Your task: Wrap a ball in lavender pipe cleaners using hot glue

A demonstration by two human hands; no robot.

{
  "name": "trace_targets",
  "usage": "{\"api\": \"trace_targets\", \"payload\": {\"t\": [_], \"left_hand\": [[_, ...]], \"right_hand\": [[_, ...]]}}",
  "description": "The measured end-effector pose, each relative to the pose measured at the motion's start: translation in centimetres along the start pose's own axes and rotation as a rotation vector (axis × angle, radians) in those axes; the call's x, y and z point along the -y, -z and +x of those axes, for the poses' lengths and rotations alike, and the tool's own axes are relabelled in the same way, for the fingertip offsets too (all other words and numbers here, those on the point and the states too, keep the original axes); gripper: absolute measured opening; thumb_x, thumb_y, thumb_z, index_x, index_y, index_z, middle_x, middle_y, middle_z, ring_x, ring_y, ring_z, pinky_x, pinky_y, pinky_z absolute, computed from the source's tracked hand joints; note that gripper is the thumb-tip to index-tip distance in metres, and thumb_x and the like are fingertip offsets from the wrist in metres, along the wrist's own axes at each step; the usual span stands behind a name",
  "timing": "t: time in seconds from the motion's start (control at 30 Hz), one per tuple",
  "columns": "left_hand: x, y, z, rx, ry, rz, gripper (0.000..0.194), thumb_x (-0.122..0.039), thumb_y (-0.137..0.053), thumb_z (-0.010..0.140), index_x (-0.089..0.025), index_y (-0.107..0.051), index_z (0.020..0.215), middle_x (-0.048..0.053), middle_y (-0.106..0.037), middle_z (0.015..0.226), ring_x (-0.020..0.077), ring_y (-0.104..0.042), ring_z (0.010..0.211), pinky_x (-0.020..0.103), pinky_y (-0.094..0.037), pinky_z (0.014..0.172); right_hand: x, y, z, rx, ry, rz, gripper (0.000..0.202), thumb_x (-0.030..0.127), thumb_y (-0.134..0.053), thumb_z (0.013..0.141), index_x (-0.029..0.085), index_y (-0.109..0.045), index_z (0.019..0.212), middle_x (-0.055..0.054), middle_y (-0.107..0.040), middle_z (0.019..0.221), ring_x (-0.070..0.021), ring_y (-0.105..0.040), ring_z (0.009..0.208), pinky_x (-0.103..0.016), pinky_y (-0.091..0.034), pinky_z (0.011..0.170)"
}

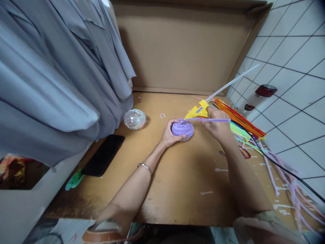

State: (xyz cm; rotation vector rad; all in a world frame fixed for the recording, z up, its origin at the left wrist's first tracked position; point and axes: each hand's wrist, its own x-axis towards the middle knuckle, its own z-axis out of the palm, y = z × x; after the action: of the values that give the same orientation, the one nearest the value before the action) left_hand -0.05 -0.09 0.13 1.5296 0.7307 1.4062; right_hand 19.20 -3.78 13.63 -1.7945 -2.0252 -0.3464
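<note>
A round ball wrapped in purple pipe cleaner (182,130) rests on the table's middle, with my left hand (170,135) curled round its left side. My right hand (215,122) grips a yellow glue gun (198,110), its nozzle at the top of the ball. A long clear glue stick (232,81) juts from the gun's back, up and to the right. From the top of the ball a loose purple strip (212,119) runs right, across the front of my right hand. The underside of the ball is partly hidden by my left fingers.
A clear speckled ball (135,119) and a black phone (103,156) lie on the left. Bundles of colored pipe cleaners (241,120) and a black cable (281,168) line the right side. Cardboard (188,44) stands at the back; a gray cloth (63,74) hangs left.
</note>
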Motion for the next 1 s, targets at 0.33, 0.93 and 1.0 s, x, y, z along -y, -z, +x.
{"api": "trace_targets", "payload": {"t": [0.33,0.93,1.0], "left_hand": [[0.1,0.0,0.0,0.003,0.006,0.002,0.083,-0.05,-0.092,0.05,-0.023,-0.048,0.114,0.013,-0.056,0.137,0.0293,-0.056,0.129,0.043,-0.04,0.112],[0.3,0.1,0.1,0.004,-0.002,0.005,0.084,-0.052,-0.093,0.049,-0.021,-0.05,0.113,0.015,-0.057,0.136,0.031,-0.055,0.13,0.046,-0.04,0.113],[0.3,0.1,0.1,0.005,-0.005,0.006,0.083,-0.053,-0.093,0.048,-0.022,-0.051,0.113,0.014,-0.058,0.136,0.0306,-0.056,0.129,0.046,-0.041,0.112]], "right_hand": [[-0.2,-0.5,0.0,-0.003,-0.019,0.007,0.016,0.028,-0.052,0.08,0.018,-0.062,0.087,-0.013,-0.065,0.082,-0.0237,-0.052,0.072,-0.033,-0.026,0.061],[-5.9,-6.0,1.0,0.106,-0.312,-0.048,0.043,0.04,-0.066,0.078,0.007,-0.069,0.106,-0.022,-0.068,0.096,-0.0304,-0.066,0.084,-0.037,-0.046,0.068],[-7.0,-7.6,0.8,0.217,-0.293,-0.032,0.031,0.032,-0.071,0.072,0.012,-0.072,0.096,-0.018,-0.069,0.089,-0.0289,-0.066,0.079,-0.037,-0.047,0.066]]}}
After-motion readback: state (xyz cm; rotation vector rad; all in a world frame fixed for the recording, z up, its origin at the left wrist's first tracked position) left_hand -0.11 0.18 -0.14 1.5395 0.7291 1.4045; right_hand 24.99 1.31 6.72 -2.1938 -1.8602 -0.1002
